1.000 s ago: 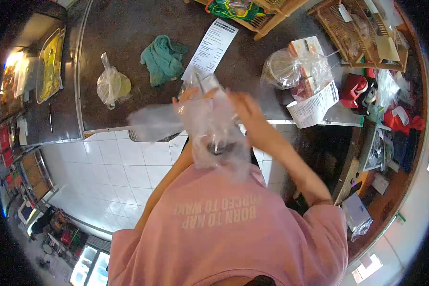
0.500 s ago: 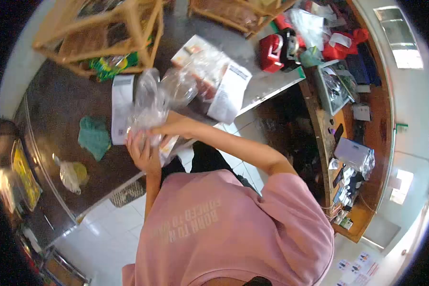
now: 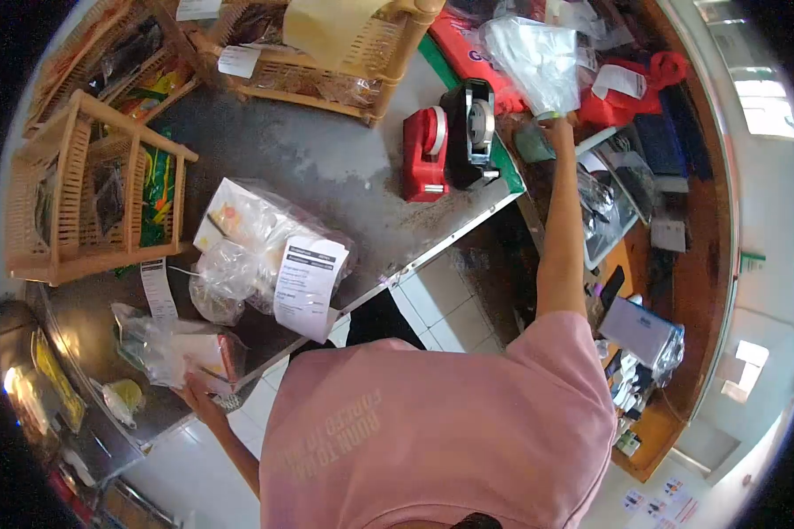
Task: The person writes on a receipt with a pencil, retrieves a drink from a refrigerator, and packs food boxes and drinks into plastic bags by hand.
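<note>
My left hand (image 3: 199,393) is at the near edge of the counter, fingers closed on the near side of a clear plastic bag (image 3: 161,351). A boxed item with a red edge (image 3: 227,357) shows through that plastic. Far out to the right, my right hand (image 3: 556,130) is closed at the lower end of a stack of clear plastic bags (image 3: 538,66); its fingertips are partly hidden. Between the hands lies a plastic-wrapped white box (image 3: 238,210) with a knotted clear bag (image 3: 228,275) and a printed receipt (image 3: 305,286) on it.
A red tape dispenser (image 3: 423,154) and a black tape dispenser (image 3: 473,132) stand near the counter's corner. Wooden racks (image 3: 97,189) with packets line the back left. A paper slip (image 3: 159,289) and a small tied bag (image 3: 122,398) lie at left. Red bags (image 3: 622,97) sit at right.
My hands, together on the clear plastic before, are now apart. The left has moved left with the bagged item; the right has stretched to the bag stack. The view has shifted.
</note>
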`<state>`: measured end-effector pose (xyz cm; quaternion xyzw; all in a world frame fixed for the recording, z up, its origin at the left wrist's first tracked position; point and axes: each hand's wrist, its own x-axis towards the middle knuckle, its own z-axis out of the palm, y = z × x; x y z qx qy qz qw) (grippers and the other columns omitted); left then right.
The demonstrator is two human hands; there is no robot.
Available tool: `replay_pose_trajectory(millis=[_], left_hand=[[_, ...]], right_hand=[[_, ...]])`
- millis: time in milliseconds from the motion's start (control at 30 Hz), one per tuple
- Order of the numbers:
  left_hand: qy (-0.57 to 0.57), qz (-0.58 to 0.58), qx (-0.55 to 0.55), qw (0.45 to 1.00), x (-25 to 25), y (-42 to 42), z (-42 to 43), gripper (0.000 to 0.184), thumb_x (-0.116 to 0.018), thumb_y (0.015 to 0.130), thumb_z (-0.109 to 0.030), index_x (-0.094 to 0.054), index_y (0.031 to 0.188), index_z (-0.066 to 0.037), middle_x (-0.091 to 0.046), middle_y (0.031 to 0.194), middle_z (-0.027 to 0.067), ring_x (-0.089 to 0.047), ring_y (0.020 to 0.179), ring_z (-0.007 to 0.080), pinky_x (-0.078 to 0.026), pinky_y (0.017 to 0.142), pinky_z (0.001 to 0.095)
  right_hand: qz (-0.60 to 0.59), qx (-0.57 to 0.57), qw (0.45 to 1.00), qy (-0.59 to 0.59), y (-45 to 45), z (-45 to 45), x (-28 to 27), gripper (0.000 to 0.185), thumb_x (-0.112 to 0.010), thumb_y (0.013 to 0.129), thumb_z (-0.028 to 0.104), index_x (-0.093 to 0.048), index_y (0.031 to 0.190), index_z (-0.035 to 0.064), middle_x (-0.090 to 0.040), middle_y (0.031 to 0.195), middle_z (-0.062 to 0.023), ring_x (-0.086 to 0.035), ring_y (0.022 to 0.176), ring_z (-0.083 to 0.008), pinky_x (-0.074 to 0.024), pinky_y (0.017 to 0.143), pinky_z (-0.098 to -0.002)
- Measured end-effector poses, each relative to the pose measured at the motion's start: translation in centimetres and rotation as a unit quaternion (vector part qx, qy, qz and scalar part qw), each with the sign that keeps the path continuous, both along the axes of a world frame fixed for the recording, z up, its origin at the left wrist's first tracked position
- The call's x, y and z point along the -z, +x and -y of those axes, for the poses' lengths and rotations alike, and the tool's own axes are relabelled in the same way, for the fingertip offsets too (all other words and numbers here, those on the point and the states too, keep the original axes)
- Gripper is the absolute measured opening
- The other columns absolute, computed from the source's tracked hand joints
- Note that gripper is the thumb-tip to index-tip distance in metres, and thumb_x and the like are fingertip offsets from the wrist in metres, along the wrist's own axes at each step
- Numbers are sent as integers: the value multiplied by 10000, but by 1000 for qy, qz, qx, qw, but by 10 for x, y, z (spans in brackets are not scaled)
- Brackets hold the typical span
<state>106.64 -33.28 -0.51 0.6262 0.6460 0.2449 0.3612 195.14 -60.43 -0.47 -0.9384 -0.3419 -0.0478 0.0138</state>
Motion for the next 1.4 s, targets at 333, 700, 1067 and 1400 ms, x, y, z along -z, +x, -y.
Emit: replay_pose_trajectory(millis=[333, 700, 1067, 1400], left_hand=[[40, -48, 10, 998, -18, 6, -4, 359, -484, 752, -47, -464, 1101, 31, -460, 1153, 157, -451, 1046, 257, -365, 870, 333], [37, 61, 55, 996, -10, 7, -16, 309, -505, 750, -45, -508, 1050, 31, -540, 1045, 134, -493, 996, 237, -364, 863, 326], [26, 70, 92, 993, -9, -10, -24, 460, -519, 715, -26, -420, 1162, 25, -469, 1158, 135, -446, 1063, 219, -332, 912, 329], [191, -40, 205, 959, -44, -26, -48, 233, -552, 651, -4, -551, 884, 10, -543, 912, 147, -521, 876, 310, -409, 766, 351]], right_hand=[[-29, 84, 954, 285, -30, -5, -14, 253, -613, 743, 294, -612, 878, 80, -624, 815, -139, -600, 648, -301, -469, 608, -374], [-5, -127, 992, 10, 16, 9, 11, 252, -628, 693, 242, -626, 799, 13, -607, 754, -172, -601, 715, -316, -461, 632, -371], [83, 70, 866, 489, -146, -46, -113, 173, -591, 776, 108, -618, 851, -46, -631, 740, -153, -609, 676, -193, -489, 661, -278], [-582, -315, 641, 389, -585, -228, -122, 66, -591, 739, 2, -607, 801, -8, -589, 770, -83, -578, 743, -137, -455, 673, -236]])
